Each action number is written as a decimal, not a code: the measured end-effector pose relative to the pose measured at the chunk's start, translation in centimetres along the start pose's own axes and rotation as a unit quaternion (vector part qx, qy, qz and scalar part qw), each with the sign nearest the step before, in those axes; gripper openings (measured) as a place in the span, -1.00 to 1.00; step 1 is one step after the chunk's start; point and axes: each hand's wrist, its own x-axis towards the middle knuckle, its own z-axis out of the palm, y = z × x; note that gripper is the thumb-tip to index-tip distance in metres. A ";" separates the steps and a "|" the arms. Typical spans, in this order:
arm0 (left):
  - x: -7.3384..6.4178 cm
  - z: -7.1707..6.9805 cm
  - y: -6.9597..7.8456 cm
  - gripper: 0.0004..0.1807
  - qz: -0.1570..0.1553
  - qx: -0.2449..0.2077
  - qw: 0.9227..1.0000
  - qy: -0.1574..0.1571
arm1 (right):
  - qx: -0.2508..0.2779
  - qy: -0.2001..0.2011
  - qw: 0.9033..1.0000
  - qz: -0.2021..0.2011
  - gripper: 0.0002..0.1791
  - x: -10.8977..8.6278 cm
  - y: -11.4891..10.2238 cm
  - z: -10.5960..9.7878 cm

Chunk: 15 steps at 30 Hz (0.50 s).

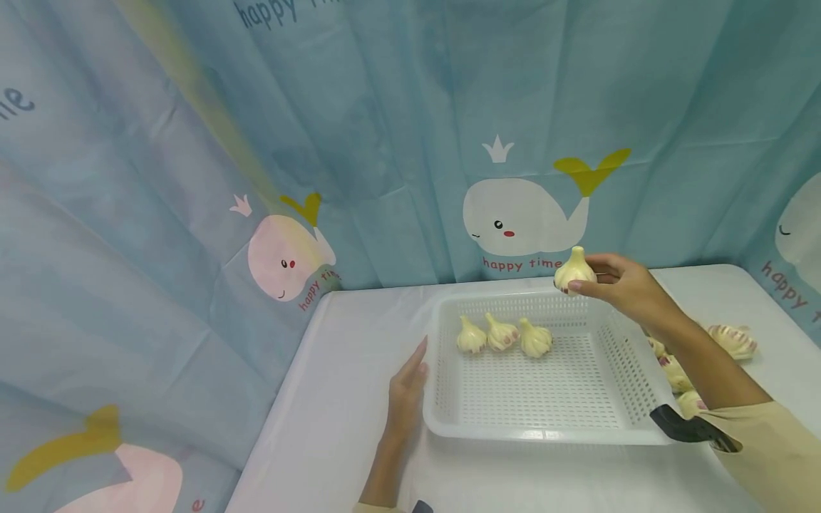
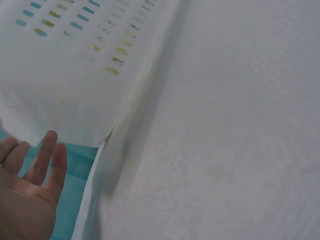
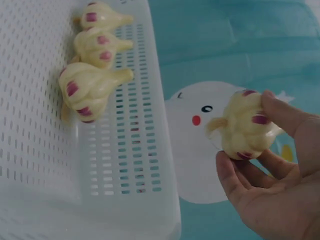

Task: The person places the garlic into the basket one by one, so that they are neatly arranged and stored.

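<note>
My right hand (image 1: pixel 625 285) pinches a garlic bulb (image 1: pixel 575 271) between thumb and fingers, above the back right rim of a white perforated basket (image 1: pixel 545 433). The right wrist view shows this bulb's purple patches and small root tuft. Three more garlic bulbs (image 1: pixel 502 333) stand in a row inside the basket, toward its back left. My left hand (image 1: pixel 405 399) is at the basket's left side, fingers extended along the wall. In the left wrist view, the fingertips (image 2: pixel 50 137) of that hand are right by the basket's rim.
More garlic bulbs (image 1: pixel 676 374) lie to the right of the basket, partly hidden behind the right forearm. Another bulb (image 1: pixel 732 342) lies farther right. A white cloth covers the table (image 1: pixel 346 356). Blue curtains (image 1: pixel 398 142) with whale prints hang behind and to the left.
</note>
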 end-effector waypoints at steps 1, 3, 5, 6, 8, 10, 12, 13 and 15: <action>0.0 0.0 0.0 -0.49 0.000 -0.001 1.000 0.000 | -0.006 -0.008 1.000 0.005 0.00 0.3 0.0 0.1; 0.0 0.0 0.0 -0.49 0.003 0.005 1.000 0.000 | -0.014 -0.023 1.000 0.012 0.03 0.7 0.0 0.4; 0.0 0.0 -0.1 -0.49 0.006 0.011 1.000 0.001 | -0.022 -0.035 0.999 0.016 0.02 1.1 0.2 0.6; 0.0 0.0 -0.1 -0.49 0.006 0.014 1.000 0.002 | -0.026 -0.040 0.999 0.018 0.03 1.3 0.3 0.7; 0.1 0.0 -0.2 -0.49 0.006 0.019 1.000 0.004 | -0.033 -0.047 0.998 0.022 0.01 1.6 0.6 0.9; 0.1 0.0 -0.2 -0.50 0.003 0.020 1.000 0.005 | -0.044 -0.055 0.997 0.027 0.03 1.8 0.8 1.1; 0.1 0.0 -0.3 -0.50 0.001 0.017 1.000 0.004 | -0.056 -0.061 0.996 0.034 0.04 1.9 0.9 1.2; 0.1 0.0 -0.2 -0.51 0.001 0.015 1.000 0.003 | -0.062 -0.064 0.995 0.035 0.03 2.0 1.0 1.3; 0.0 0.0 -0.2 -0.51 0.001 0.013 1.000 0.003 | -0.070 -0.068 0.994 0.038 0.03 2.1 1.0 1.5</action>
